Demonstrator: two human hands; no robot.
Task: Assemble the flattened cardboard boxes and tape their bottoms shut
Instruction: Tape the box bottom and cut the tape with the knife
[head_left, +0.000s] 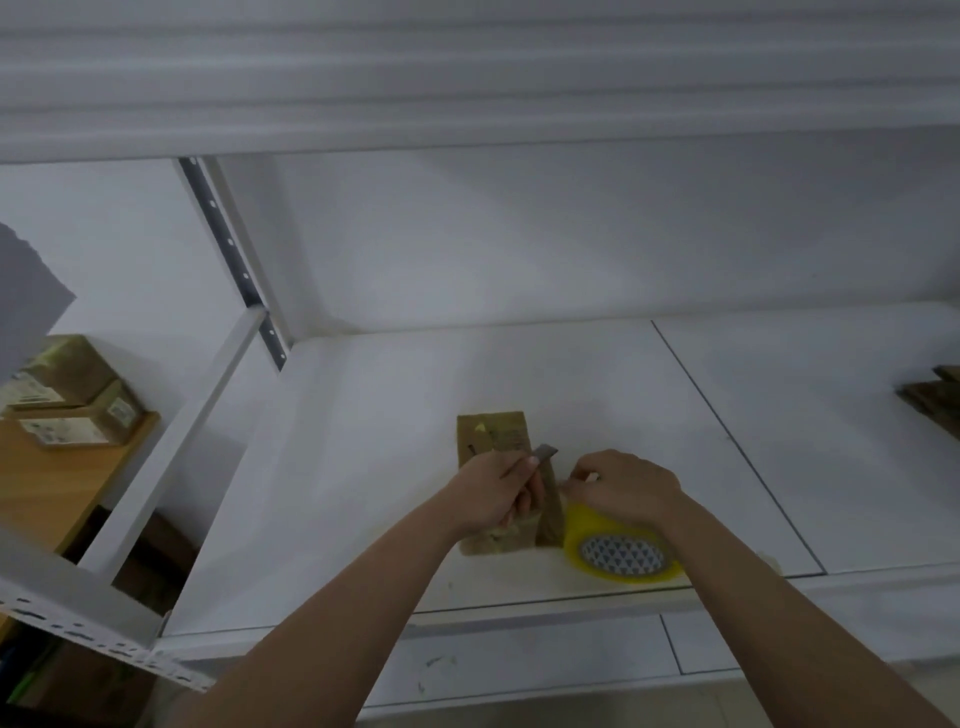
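Left hand (496, 493) gripping small blade (545, 453) over cardboard box (493, 441); right hand (626, 486) pinching tape end beside box, above yellow tape roll (621, 551).

Matt cardboard box (493, 441), glossy tape roll (621, 553)

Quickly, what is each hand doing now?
Left hand: grips a small cutter over the cardboard box.
Right hand: pinches the tape end beside the yellow tape roll.

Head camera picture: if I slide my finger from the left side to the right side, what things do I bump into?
Stacked brown boxes → left hand holding a small cutter → right hand → yellow tape roll → flat cardboard pile.
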